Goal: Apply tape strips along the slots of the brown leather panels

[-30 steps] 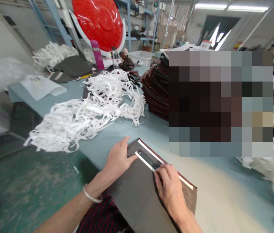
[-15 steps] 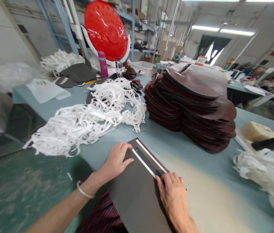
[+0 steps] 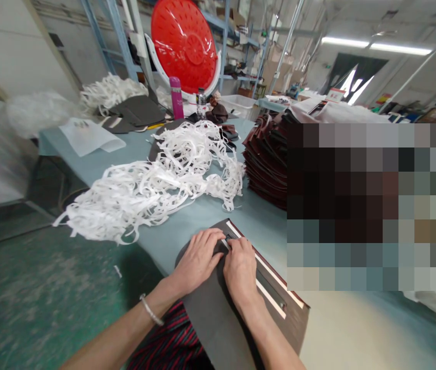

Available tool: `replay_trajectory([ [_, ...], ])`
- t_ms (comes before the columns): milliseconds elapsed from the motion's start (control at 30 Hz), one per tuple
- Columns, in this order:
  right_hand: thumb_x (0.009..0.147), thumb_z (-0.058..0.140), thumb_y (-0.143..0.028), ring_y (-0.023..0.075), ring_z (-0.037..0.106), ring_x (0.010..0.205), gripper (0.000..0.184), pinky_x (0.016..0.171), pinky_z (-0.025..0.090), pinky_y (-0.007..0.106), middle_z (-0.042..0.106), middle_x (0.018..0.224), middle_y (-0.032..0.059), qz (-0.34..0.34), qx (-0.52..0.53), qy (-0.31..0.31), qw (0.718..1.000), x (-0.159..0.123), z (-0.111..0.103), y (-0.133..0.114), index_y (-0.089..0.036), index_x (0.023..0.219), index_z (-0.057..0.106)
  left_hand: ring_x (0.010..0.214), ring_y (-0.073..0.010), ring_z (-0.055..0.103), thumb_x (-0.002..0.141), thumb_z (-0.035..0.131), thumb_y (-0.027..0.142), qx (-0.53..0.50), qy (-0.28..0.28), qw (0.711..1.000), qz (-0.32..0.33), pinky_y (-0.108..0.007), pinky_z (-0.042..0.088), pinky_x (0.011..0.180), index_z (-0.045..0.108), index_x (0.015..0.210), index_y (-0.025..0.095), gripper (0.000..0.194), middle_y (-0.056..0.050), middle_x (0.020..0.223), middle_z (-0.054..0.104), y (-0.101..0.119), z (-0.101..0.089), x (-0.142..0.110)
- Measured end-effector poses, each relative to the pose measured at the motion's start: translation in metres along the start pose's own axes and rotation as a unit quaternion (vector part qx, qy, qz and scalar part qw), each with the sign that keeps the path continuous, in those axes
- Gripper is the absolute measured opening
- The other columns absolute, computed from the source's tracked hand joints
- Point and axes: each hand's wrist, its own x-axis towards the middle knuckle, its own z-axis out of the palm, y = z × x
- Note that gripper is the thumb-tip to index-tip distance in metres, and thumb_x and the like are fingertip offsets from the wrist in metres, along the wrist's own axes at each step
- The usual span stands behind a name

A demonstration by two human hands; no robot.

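A dark grey panel (image 3: 218, 313) lies at the table edge, with brown leather showing along its far side. White strips (image 3: 270, 297) run beside a long narrow slot (image 3: 270, 285) in it. My left hand (image 3: 201, 259) rests on the panel near the slot's far end, fingers stretched out and thumb apart. Right beside it, my right hand (image 3: 241, 270) has its fingers curled down at the slot's far end, covering part of the slot and a strip. Whatever its fingertips pinch is hidden.
A heap of white strips (image 3: 125, 192) lies beyond my left hand. Stacked brown leather pieces (image 3: 266, 169) stand farther right, partly behind a pixelated block. A pink bottle (image 3: 176, 97) and a red basket (image 3: 185, 49) are at the back.
My right hand has moved from the slot's near end to its far end, beside my left hand. The slot's near end now shows. The view has shifted slightly.
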Motion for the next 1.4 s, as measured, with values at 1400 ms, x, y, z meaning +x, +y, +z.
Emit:
replay_trajectory([
  [1400, 0.092, 0.048, -0.015, 0.0268, 0.052, 0.087, 0.016, 0.075, 0.038, 0.038, 0.061, 0.091, 0.0104, 0.020, -0.118, -0.005, 0.993, -0.004, 0.009, -0.002, -0.016, 0.092, 0.064, 0.105, -0.0245, 0.047, 0.090, 0.040, 0.013, 0.129, -0.044, 0.991, 0.009, -0.041, 0.040, 0.089, 0.053, 0.120, 0.020, 0.033, -0.008, 0.114, 0.054, 0.001, 0.002, 0.011],
])
